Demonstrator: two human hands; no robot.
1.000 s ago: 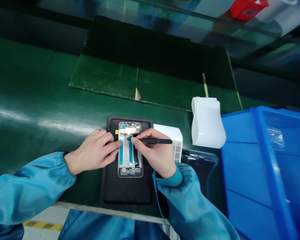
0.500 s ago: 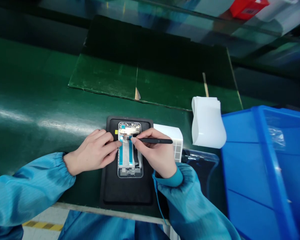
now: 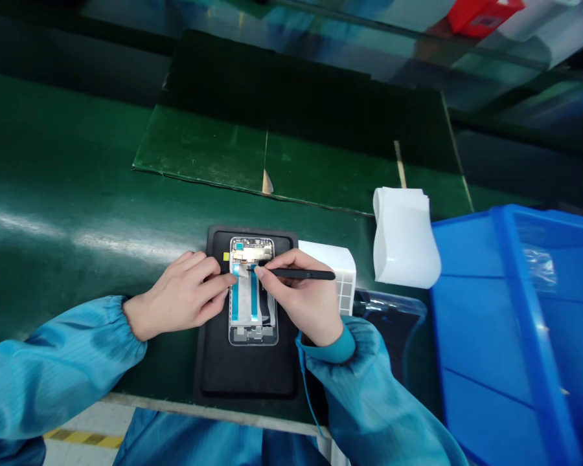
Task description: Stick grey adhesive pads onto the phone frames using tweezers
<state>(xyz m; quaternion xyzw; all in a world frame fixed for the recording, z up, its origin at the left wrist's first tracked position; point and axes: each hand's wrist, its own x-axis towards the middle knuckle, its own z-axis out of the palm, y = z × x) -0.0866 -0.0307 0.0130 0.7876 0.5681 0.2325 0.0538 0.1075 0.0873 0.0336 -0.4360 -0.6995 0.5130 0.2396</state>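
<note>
An opened smartphone (image 3: 245,304) lies face down in a black tray (image 3: 247,375), its circuit board and two blue strips exposed. At the phone's left edge, the fingers of my left hand (image 3: 184,294) are curled, with the index fingertip on the frame. My right hand (image 3: 304,288) pinches slim black tweezers (image 3: 306,274) between thumb and fingers. Their thin tip reaches into the phone just below the board, near the top of the blue strips. A small yellow tab (image 3: 226,257) sticks out beside the phone's upper left side.
To the right stand a white slotted piece (image 3: 337,262), a folded white sheet (image 3: 405,239) and a large blue bin (image 3: 486,310). Clear plastic film (image 3: 388,307) lies by the bin. A green board (image 3: 315,168) lies at the back of the green table (image 3: 78,259).
</note>
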